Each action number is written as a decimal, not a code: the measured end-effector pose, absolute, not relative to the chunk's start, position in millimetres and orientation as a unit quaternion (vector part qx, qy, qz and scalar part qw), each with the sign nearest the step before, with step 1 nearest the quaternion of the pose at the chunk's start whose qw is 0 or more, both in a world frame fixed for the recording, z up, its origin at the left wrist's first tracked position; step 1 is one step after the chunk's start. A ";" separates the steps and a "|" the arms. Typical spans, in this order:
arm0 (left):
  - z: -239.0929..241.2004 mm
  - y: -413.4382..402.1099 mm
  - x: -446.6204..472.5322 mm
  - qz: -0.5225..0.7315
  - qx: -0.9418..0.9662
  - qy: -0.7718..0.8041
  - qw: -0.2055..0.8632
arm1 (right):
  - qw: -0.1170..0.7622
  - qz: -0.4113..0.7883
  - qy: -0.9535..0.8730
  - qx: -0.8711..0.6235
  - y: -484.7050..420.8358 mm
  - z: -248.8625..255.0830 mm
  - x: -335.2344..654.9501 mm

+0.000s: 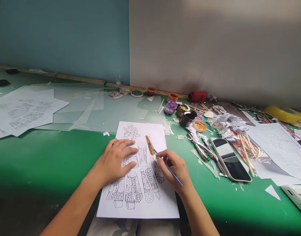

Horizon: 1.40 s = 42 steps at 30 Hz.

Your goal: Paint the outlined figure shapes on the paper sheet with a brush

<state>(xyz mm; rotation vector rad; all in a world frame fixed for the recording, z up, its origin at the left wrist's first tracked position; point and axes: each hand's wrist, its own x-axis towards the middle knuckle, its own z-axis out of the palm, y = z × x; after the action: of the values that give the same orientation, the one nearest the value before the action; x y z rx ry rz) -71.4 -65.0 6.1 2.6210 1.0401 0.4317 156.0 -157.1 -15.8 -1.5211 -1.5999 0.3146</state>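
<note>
A white sheet of paper (165, 203) printed with black patterned outline shapes lies at the table's front edge, its lower end over my lap. My left hand (117, 159) rests on its left side, fingers spread and flat. In my right hand (173, 167) is a thin blue paintbrush (174, 176), pinched between thumb and fingers. The brush tip meets a tapered shape painted golden brown (150, 147), near the upper right of the sheet. Other shapes on the paper are plain line drawings. My left hand partly covers some of them.
Paint jars (171, 107) stand beyond the sheet to the right, near an orange-stained lid (199, 126). Pliers (198, 147), a phone (231, 160), wooden sticks (246, 150) and crumpled paper (232, 122) crowd the right. Printed sheets (29, 111) and clear plastic sheets (91, 108) lie left.
</note>
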 end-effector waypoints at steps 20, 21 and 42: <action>6.4 -64.8 -72.5 0.155 0.897 0.382 0.159 | 0.497 0.080 -0.625 -0.597 -161.7 -16.5 155.5; 5.4 -64.7 -72.9 0.160 0.895 0.385 0.157 | 0.503 0.079 -0.621 -0.596 -162.1 -18.0 155.8; 47.8 -8.6 -31.6 0.354 0.771 0.431 0.307 | 0.676 0.078 -0.477 -0.557 -67.0 48.9 192.3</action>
<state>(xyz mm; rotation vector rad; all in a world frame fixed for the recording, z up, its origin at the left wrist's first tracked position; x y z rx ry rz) -31.6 -8.6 47.8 2.0404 1.1399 0.9363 192.3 -67.0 48.9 -1.2524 -1.0724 0.1743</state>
